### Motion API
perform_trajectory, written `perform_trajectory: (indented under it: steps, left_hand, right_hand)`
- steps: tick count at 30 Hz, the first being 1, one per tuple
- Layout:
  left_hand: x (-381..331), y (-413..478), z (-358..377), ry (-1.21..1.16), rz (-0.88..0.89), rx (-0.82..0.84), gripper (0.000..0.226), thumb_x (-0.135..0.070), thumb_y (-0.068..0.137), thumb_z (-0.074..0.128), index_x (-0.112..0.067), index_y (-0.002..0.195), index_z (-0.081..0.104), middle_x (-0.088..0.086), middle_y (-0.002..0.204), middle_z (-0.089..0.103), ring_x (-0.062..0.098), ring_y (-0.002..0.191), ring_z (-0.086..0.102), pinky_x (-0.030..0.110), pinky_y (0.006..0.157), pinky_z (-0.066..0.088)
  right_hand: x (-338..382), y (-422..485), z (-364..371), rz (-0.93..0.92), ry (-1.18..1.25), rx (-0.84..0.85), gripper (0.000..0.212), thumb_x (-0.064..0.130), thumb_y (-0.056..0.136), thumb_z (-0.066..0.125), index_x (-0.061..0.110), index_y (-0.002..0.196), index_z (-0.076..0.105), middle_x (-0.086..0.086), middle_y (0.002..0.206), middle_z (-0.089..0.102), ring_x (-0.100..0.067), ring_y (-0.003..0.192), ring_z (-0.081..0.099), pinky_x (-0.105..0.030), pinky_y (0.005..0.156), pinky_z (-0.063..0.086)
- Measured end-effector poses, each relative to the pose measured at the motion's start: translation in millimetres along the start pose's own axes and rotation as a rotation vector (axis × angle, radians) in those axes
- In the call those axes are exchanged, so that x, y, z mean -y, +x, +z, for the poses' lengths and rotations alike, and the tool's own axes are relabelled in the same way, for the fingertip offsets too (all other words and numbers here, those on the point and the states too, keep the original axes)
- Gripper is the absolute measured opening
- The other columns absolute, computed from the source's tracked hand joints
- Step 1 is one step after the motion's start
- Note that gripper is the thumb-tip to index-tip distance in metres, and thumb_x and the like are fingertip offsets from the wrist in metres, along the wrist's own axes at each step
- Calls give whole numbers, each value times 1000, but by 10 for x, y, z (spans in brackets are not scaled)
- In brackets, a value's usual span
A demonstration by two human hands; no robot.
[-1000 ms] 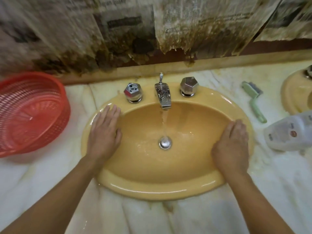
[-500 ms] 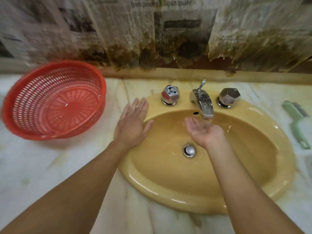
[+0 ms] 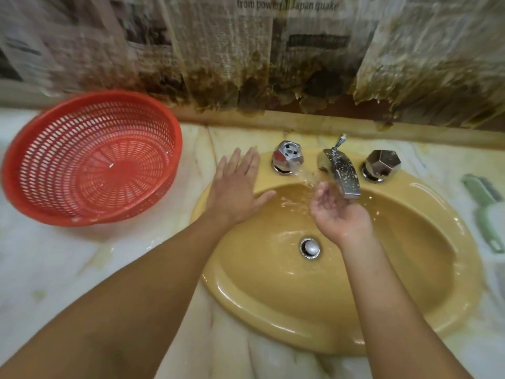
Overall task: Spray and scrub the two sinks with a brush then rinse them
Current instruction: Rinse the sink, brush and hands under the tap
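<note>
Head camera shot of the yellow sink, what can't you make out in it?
- Green brush, head view: blurred and cut off by the right edge; bristles unreadable.
- Second sink: outside the frame entirely.
- Spout opening of the faucet: hidden behind the cupped right hand.
- Sink rim at upper left: covered by the flat left hand.
- Newspaper on the wall: blurred, mostly illegible.

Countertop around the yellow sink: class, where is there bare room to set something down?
Bare marble countertop lies in front of the red basket, left of the sink. The right edge is crowded by the green brush; the left hand covers the rim's back-left corner.
</note>
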State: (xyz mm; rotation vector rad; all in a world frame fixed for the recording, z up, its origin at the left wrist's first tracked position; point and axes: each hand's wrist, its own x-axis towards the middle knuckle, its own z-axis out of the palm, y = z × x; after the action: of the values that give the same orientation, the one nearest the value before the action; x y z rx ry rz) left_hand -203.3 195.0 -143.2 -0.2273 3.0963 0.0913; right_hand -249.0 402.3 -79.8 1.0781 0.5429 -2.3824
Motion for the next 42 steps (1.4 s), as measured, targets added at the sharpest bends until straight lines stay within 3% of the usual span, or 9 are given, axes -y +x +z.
perform_trajectory:
  steps: [11,20,23,27,29,32,34,37,42]
  left_hand:
    - [-33,45,-3,46,39,18,91,-73,97,13,-13,163,-3,3,171,-7,23,157,-8,47,127,2]
    - [-24,56,-17,34,39,39,88,-72,98,12,-15,163,-6,-1,170,-13,20,157,-12,46,127,-1]
    - [-22,58,-27,11,45,43,88,-72,97,14,-15,163,-5,-1,170,-12,19,157,-12,46,127,0]
    - [-26,46,-35,19,48,50,88,-72,98,14,-15,163,-4,0,171,-12,19,157,-11,46,127,1]
    - [-32,42,-35,37,43,43,88,-72,98,13,-14,163,-4,0,171,-12,20,157,-10,46,127,1]
    - [-44,46,-26,52,41,36,88,-72,98,13,-14,163,-4,0,171,-12,20,157,-10,46,127,1]
    - [-44,52,-21,49,41,30,88,-72,98,13,-14,163,-3,1,171,-10,20,157,-9,46,127,2]
    - [-36,43,-17,36,43,32,88,-72,98,13,-14,163,-3,0,171,-10,20,157,-8,46,127,2]
    - [-25,53,9,32,48,28,89,-73,98,13,-15,163,-3,0,171,-10,20,157,-9,46,127,3]
  right_hand:
    - [298,-722,102,188,-519,111,18,8,92,48,3,85,64,-6,80,65,-17,62,66,-26,55,59]
    - [516,-45,570,-992,-2220,82,32,22,106,39,13,103,69,-5,106,66,-24,100,59,-32,83,44]
    - [476,188,501,-908,-2337,127,37,14,105,38,12,137,55,-10,138,46,-30,124,46,-43,105,43]
    - [313,-55,65,-1122,-2582,190,68,0,95,40,4,158,16,-7,166,13,-25,154,6,-34,125,4]
    - [209,-301,-187,-1294,-2372,220,69,-2,97,40,10,160,16,-1,168,10,-15,155,3,-26,122,4]
    - [118,-495,-408,-1300,-1619,77,40,9,101,49,13,141,53,5,141,55,-7,133,48,-18,109,36]
    - [156,-387,-356,-907,-1009,-102,21,18,103,49,12,116,65,-3,117,69,-19,108,66,-25,89,51]
    - [207,-241,-202,-174,-455,-37,34,29,106,43,2,106,64,-15,101,73,-28,90,73,-34,85,57]
    - [183,-94,-96,28,-170,-67,33,22,107,39,2,93,61,-9,73,64,-16,64,61,-21,60,51]
